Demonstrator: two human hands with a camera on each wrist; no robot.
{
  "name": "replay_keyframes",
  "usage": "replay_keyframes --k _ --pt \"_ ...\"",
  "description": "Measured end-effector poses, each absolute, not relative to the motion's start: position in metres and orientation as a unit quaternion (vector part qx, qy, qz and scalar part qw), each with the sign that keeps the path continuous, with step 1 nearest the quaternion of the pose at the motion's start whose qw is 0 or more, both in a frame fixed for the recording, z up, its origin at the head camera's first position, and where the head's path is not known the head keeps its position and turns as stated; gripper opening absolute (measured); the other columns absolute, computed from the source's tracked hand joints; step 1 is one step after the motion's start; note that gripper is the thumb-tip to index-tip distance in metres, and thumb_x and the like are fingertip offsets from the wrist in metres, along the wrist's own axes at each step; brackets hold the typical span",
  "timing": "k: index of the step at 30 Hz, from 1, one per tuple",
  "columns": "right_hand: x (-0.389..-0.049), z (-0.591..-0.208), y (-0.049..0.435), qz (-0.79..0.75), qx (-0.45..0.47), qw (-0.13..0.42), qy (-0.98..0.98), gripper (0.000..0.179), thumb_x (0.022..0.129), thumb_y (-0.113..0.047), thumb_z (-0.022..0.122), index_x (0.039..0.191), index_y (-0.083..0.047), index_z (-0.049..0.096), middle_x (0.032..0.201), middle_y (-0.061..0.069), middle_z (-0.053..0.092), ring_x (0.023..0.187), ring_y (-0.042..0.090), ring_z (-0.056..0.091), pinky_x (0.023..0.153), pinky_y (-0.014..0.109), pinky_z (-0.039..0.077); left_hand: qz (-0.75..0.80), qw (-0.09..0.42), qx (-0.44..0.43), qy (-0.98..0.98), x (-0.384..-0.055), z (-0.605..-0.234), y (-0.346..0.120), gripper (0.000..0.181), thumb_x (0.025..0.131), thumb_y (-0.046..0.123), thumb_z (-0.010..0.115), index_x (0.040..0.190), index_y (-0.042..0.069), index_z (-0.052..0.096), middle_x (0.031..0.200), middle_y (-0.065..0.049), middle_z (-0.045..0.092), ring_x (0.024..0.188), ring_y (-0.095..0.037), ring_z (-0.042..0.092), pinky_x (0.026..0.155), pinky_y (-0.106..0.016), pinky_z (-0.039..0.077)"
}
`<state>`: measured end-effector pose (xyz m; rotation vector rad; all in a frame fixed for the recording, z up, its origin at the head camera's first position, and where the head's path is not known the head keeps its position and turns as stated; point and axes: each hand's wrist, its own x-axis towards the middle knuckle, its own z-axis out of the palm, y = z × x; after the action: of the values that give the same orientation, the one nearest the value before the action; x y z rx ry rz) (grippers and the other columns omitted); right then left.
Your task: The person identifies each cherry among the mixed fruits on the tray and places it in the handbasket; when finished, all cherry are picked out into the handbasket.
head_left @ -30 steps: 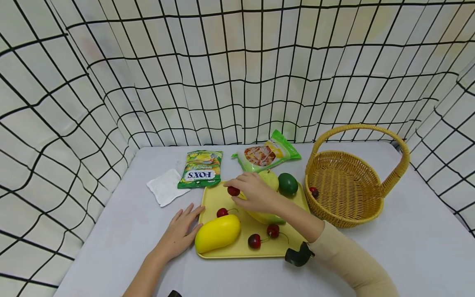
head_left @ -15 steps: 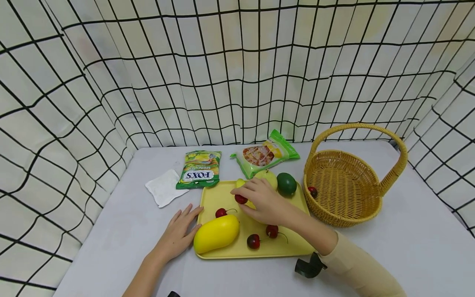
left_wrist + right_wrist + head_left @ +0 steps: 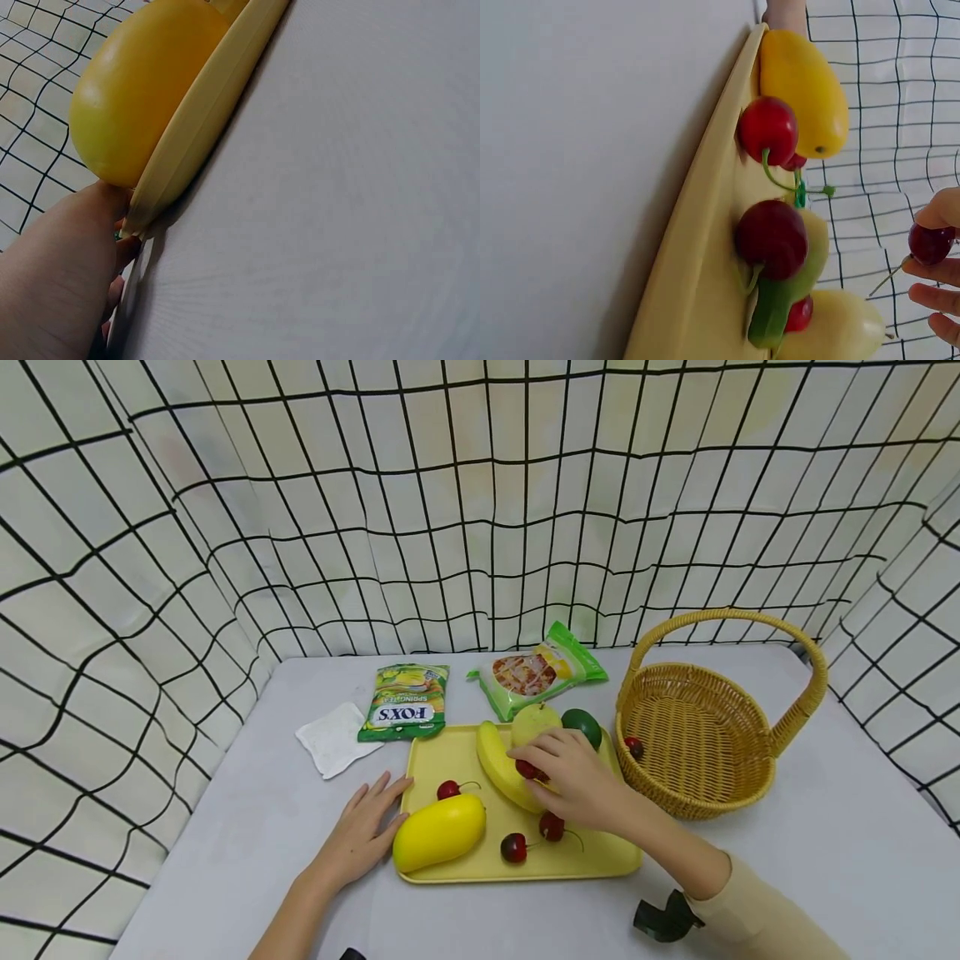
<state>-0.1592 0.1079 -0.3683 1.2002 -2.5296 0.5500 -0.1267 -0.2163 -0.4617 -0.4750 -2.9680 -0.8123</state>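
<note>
My right hand (image 3: pixel 581 781) pinches a dark red cherry (image 3: pixel 528 769) above the yellow tray (image 3: pixel 420 752), its stem hanging free in the right wrist view, where the same cherry (image 3: pixel 930 244) sits between thumb and fingers. My left hand (image 3: pixel 365 833) rests at the tray's left edge with fingers stretched out; its thumb is at the rim beside a yellow mango (image 3: pixel 439 833). On the tray lie a banana (image 3: pixel 504 772), a pale green pear-like fruit (image 3: pixel 534 723), a dark green oval fruit (image 3: pixel 581 727) and more cherries (image 3: pixel 514 847). The right hand hides part of the tray.
A wicker basket (image 3: pixel 693 802) with a tall handle stands right of the tray, one cherry (image 3: pixel 634 747) inside. Behind the tray lie a green Fox's candy bag (image 3: pixel 405 700) and another green packet (image 3: pixel 525 677). A white tissue (image 3: pixel 337 742) lies at left.
My right hand has carried the cherry rightward across the tray, uncovering the banana. My left hand has stayed at the tray's edge.
</note>
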Motion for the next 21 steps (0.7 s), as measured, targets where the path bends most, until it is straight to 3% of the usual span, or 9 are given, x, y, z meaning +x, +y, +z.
replay_keyframes --k 10,21 --pt "-0.163 -0.37 0.139 0.198 0.374 0.159 -0.892 0.035 0.08 -0.015 0.068 0.114 -0.014 0.061 0.102 -0.002 0.061 0.099 0.018 0.05 0.087 0.04 0.038 -0.26 0.009 -0.146 -0.954 -0.127 -0.461 -0.216 0.049 0.092 0.031 0.054 0.138 0.018 0.042 0.141 -0.008 0.04 0.135 -0.029 0.023 0.108 -0.052 0.009" --pt "-0.17 -0.366 0.173 0.239 0.338 0.163 -0.895 0.035 0.08 -0.011 0.068 0.114 -0.009 0.061 0.099 0.002 0.063 0.094 0.019 0.054 0.076 0.038 0.045 -0.259 0.01 -0.147 -0.955 -0.127 -0.461 -0.216 0.048 0.092 0.03 0.054 0.137 0.018 0.042 0.141 -0.008 0.04 0.135 -0.029 0.023 0.108 -0.052 0.01"
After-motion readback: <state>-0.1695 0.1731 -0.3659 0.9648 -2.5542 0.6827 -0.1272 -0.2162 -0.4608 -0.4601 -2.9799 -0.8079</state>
